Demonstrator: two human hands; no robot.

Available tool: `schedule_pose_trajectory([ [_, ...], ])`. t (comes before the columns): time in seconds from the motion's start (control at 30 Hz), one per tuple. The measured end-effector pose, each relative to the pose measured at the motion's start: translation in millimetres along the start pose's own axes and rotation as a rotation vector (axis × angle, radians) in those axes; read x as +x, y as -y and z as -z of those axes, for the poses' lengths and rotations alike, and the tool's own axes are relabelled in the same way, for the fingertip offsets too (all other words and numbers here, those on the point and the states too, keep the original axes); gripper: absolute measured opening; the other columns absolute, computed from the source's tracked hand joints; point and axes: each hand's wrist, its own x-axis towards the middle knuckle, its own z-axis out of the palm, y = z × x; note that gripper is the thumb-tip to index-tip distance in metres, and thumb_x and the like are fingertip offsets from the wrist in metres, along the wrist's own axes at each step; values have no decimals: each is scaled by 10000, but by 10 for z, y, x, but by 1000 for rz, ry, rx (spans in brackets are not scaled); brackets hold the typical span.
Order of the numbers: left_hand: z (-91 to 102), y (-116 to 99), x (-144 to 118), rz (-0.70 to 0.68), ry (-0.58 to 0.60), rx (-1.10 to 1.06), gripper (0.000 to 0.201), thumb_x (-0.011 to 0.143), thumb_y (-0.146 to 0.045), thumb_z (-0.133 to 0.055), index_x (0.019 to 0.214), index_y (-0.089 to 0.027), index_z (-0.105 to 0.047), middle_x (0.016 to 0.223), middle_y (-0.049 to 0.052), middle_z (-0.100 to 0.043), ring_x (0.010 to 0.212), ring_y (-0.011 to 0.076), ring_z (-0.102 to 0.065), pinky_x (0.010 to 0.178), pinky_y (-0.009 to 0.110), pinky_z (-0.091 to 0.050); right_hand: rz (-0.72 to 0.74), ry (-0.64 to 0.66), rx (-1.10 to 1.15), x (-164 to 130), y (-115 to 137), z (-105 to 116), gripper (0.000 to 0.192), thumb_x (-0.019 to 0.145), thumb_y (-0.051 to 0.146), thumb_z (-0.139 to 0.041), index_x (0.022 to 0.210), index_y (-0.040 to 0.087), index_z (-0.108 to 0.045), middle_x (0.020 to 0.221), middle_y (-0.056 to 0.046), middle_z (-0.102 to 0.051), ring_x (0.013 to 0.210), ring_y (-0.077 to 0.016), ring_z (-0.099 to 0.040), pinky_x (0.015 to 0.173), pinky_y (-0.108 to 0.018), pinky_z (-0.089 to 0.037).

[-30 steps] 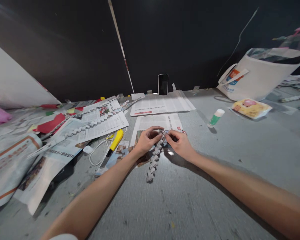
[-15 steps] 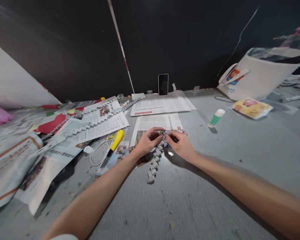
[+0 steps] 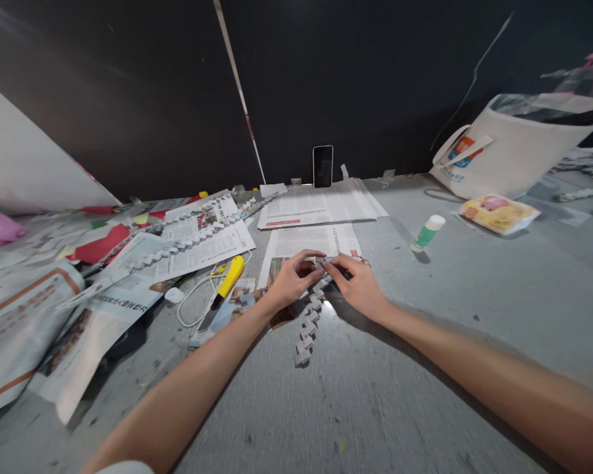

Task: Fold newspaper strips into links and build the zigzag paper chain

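Note:
A zigzag chain of folded newspaper (image 3: 309, 322) hangs down toward me from between my fingertips, its lower end over the grey table. My left hand (image 3: 295, 280) pinches the chain's upper end between thumb and fingers. My right hand (image 3: 354, 282) meets it there, thumb and forefinger closed on the same end. The fingers partly hide the top links. Beneath the hands lies a newspaper sheet (image 3: 301, 241) with printed text and a picture.
A yellow-handled cutter (image 3: 231, 280) and a white cable lie left, near newspaper sheets (image 3: 212, 252) and longer paper chains. A phone (image 3: 323, 166) stands behind a newspaper stack (image 3: 321, 205). To the right are a glue stick (image 3: 428, 234), a yellow packet (image 3: 497, 214) and a white bag (image 3: 511, 148).
The chain's lower end has swung slightly to the right and its links have turned a little. Both hands stay nearly in place, with small finger shifts.

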Motion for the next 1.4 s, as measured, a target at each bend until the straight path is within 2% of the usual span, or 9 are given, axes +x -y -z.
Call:
schedule_pose_trajectory([
  [0.2,-13,-13,-18,10,48,-69,653,917,-549,-753,1407,-187,-519,634,-85,-423,590,103,-388,595,249,-303,-81,15,68,19,-22,12,400,996,563,-621,780,228,-659,763,-25,-698,751,-211,-619,757,-344,-476],
  [0.33,-12,-27,-32,54,93,-99,685,911,-560,-757,1420,-199,-474,678,-61,-502,606,107,-425,589,244,-305,-136,38,97,41,-37,12,499,965,652,-626,695,232,-611,654,-13,-618,652,-194,-557,635,-325,-444],
  [0.63,-30,-53,-10,102,7,-79,681,880,-567,-778,1367,-177,-507,644,-71,-514,598,107,-426,589,245,-301,-106,37,101,45,-7,2,463,1002,627,-571,767,229,-597,714,-12,-630,691,-192,-568,663,-323,-454],
  [0.87,-26,-13,-9,83,-145,-172,492,925,-520,-709,1271,-198,-569,814,10,-653,710,143,-559,679,270,-428,-139,-59,54,50,-121,-13,402,1021,603,-561,894,229,-639,845,-48,-696,786,-226,-622,740,-358,-467],
  [0.97,-8,41,-24,-40,-334,-220,362,969,-502,-612,1181,-210,-585,818,20,-656,722,156,-574,701,287,-452,-163,-96,22,55,-199,-36,348,1007,558,-590,1060,223,-665,945,-73,-697,804,-232,-626,759,-374,-479],
  [1.07,15,84,-33,-145,-510,-236,299,989,-502,-533,1105,-230,-580,759,8,-615,715,169,-572,702,301,-454,-94,-139,-74,44,-200,-48,322,1001,459,-601,1222,231,-656,1153,-129,-670,1027,-294,-640,889,-447,-487],
  [1.2,-6,80,-53,-214,-544,-241,284,1002,-499,-522,1076,-229,-572,732,10,-606,689,166,-555,681,301,-432,157,57,-198,-16,-45,-40,198,1041,379,-574,1101,256,-718,1185,-111,-692,1161,-319,-587,1016,-507,-419],
  [1.33,-152,23,-159,-202,-504,-244,298,1019,-523,-517,1073,-231,-550,732,-3,-575,672,161,-536,673,301,-434,323,379,-250,-82,103,-15,284,1059,429,-581,1287,295,-684,1303,-94,-693,1237,-325,-562,1058,-535,-378],
  [1.4,-241,-13,-244,-183,-412,-213,313,1026,-542,-509,1075,-235,-548,730,-5,-564,650,161,-523,665,310,-436,362,487,-267,-97,116,-7,263,1053,417,-592,1262,289,-689,1285,-95,-701,1249,-328,-554,1064,-547,-371],
])
